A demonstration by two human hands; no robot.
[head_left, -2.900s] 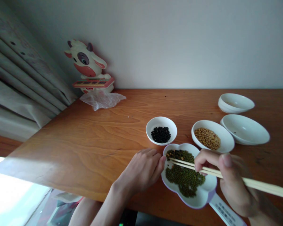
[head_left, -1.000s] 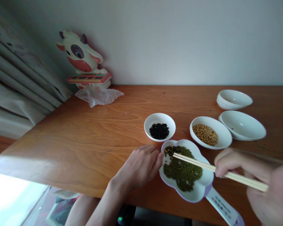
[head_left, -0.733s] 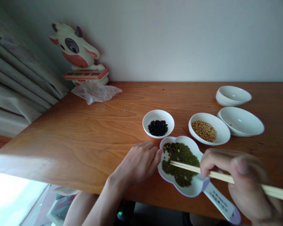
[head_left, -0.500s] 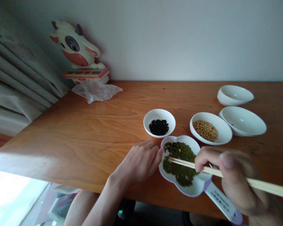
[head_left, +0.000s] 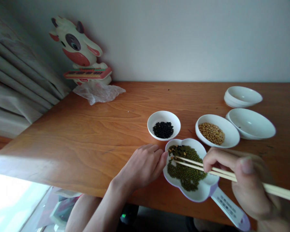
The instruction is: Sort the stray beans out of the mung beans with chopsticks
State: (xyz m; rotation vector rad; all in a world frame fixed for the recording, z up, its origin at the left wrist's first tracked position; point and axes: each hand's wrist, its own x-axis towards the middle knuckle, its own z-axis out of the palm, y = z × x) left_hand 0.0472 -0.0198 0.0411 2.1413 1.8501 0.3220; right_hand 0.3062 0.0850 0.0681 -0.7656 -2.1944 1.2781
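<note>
Two chopsticks (head_left: 223, 176), tips parted, gripped in the right hand (head_left: 253, 193), probe mung beans (head_left: 187, 175) in a flower-shaped scoop (head_left: 201, 190) touching the curled left hand (head_left: 147, 164) (grip unclear), picking seemingly requiring tip closure.

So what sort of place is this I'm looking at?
Probably a room in a home. A cow-shaped toy keyboard stands on the wooden table near the wall, and a patterned curtain hangs at the left.
</note>
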